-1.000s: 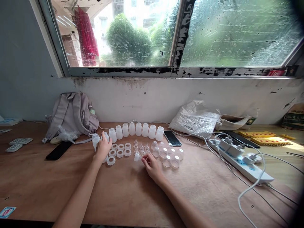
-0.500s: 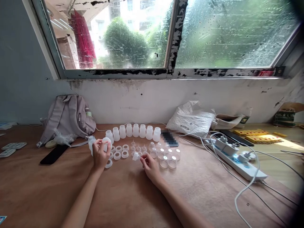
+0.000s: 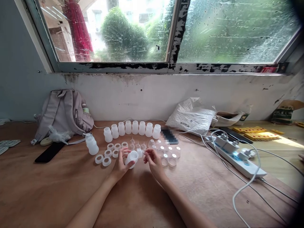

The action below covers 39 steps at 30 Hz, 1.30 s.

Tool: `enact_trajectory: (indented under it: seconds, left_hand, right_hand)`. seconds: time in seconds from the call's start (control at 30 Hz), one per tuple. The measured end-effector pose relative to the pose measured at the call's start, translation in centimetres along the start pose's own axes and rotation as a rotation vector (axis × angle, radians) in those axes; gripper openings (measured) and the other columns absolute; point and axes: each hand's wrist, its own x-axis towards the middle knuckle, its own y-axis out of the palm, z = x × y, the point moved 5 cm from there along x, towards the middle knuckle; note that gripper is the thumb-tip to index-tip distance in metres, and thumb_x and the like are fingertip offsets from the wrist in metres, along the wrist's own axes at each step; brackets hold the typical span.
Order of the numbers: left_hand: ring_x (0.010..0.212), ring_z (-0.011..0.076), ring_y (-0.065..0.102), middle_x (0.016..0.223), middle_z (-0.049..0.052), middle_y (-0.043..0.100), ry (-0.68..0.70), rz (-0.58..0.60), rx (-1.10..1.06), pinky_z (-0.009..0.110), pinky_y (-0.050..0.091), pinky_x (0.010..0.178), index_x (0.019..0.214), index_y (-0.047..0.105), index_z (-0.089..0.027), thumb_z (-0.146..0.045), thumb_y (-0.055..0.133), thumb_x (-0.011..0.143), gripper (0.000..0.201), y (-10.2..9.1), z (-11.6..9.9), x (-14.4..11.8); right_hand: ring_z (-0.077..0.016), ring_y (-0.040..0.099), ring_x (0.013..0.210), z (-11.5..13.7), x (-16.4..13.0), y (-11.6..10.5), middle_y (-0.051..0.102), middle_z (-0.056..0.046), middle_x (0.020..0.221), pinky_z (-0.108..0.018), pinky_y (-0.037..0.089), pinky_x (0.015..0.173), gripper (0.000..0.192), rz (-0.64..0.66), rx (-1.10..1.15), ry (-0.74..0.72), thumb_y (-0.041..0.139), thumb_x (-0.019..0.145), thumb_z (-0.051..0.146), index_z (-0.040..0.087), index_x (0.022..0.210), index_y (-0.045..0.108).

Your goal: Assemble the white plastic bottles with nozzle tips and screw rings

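Observation:
My left hand grips a small white plastic bottle tilted on its side above the wooden table. My right hand pinches a small clear nipple piece against the bottle's mouth. Behind them stands a row of several white bottles. White rings lie to the left, clear nipples in the middle, clear caps to the right. One capped bottle stands alone at the left.
A grey backpack leans on the wall at the left, a black phone before it. A second phone, a white bag, a power strip with cables and yellow strips lie to the right.
My left hand picked up a white bottle from the left and carried it right to the middle. My right hand lifted the clear nipple piece up to meet it.

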Motion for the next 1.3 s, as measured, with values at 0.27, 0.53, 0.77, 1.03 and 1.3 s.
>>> enact_trajectory:
  seconds: [0.27, 0.53, 0.77, 1.03, 1.3]
  left_hand:
    - [0.093, 0.0186, 0.053, 0.100, 0.005, 0.056, 0.116, 0.047, 0.345, 0.031, 0.042, 0.081, 0.106, 0.048, -0.023, -0.044, 0.044, 0.079, 0.034, -0.3, -1.5, -0.4]
    - [0.087, 0.0183, 0.056, 0.094, 0.004, 0.059, 0.191, 0.039, 0.632, 0.028, 0.044, 0.075, 0.107, 0.051, -0.024, -0.051, 0.041, 0.078, 0.040, -0.2, -1.1, -0.4]
    - [0.087, 0.0196, 0.056, 0.093, 0.005, 0.059, 0.196, 0.026, 0.658, 0.030, 0.044, 0.075, 0.107, 0.052, -0.024, -0.053, 0.041, 0.077, 0.043, 0.0, -1.1, -0.5]
    - [0.087, 0.0193, 0.056, 0.093, 0.005, 0.059, 0.205, 0.019, 0.654, 0.029, 0.044, 0.075, 0.105, 0.052, -0.024, -0.051, 0.042, 0.078, 0.041, 0.0, -1.1, -0.5]
    - [0.090, 0.0217, 0.057, 0.100, 0.007, 0.061, 0.232, 0.069, 0.637, 0.031, 0.046, 0.075, 0.113, 0.047, -0.023, -0.055, 0.051, 0.070, 0.053, 0.1, -1.5, -0.7]
  right_hand:
    - [-0.0109, 0.050, 0.052, 1.0, -0.1, -0.5, 0.050, 0.002, 0.062, -0.024, 0.042, 0.050, 0.014, -0.005, -0.022, -0.048, 0.046, 0.081, 0.034, 0.020, 0.083, 0.047]
    - [-0.0131, 0.052, 0.060, 0.1, -0.3, 0.1, 0.054, -0.003, 0.072, -0.024, 0.045, 0.051, 0.015, 0.074, -0.220, -0.090, 0.044, 0.081, 0.033, 0.019, 0.082, 0.051]
    - [-0.0139, 0.052, 0.061, -0.1, -0.2, 0.1, 0.055, -0.004, 0.074, -0.024, 0.045, 0.050, 0.013, 0.078, -0.240, -0.087, 0.045, 0.081, 0.030, 0.019, 0.081, 0.050]
    - [-0.0131, 0.050, 0.059, 0.0, -0.2, 0.0, 0.055, -0.003, 0.072, -0.023, 0.042, 0.050, 0.016, 0.088, -0.281, -0.100, 0.043, 0.082, 0.032, 0.019, 0.081, 0.051]
    - [-0.0131, 0.049, 0.059, 0.6, -0.1, -0.1, 0.055, -0.002, 0.069, -0.024, 0.040, 0.053, 0.018, 0.081, -0.318, -0.133, 0.043, 0.082, 0.033, 0.018, 0.077, 0.050]
